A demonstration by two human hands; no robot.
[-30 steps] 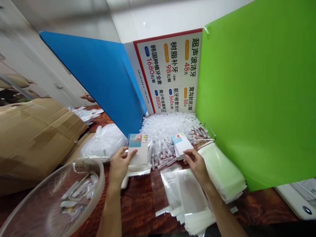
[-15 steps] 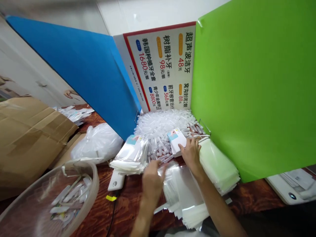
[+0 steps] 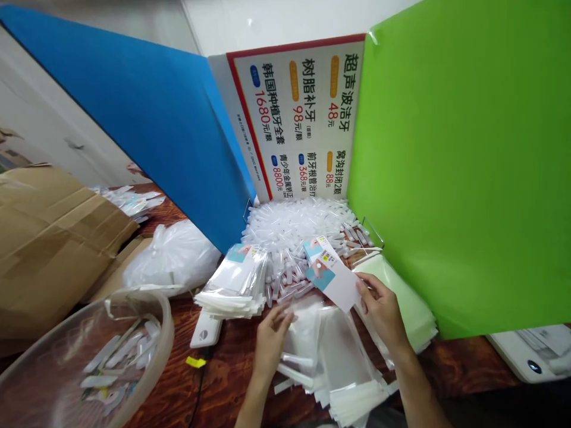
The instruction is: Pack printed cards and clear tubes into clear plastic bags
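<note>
My right hand (image 3: 381, 306) pinches the right edge of a printed card (image 3: 341, 288), white with a blue picture panel. The card is tilted just in front of a small stack of similar cards (image 3: 312, 245). At the left edge of a pile of clear plastic bags (image 3: 341, 342), my left hand (image 3: 271, 336) has its fingers closed on the edge of a bag. Behind both hands spreads a heap of small translucent white plastic tubes (image 3: 297, 223). Cards in clear sleeves (image 3: 229, 282) form a stack left of the heap.
Blue (image 3: 134, 125) and green boards (image 3: 459, 166) flank a printed price board (image 3: 294, 125). More bags (image 3: 401, 297) lie right. Leftward are a clear tub (image 3: 165, 345) with scraps, a white plastic bag (image 3: 172, 255), a cardboard box (image 3: 57, 238) and a white device (image 3: 206, 330).
My right hand has lifted a card off the small stack and drawn it right and toward me. My left hand, blurred before, is now steady at the edge of the bags.
</note>
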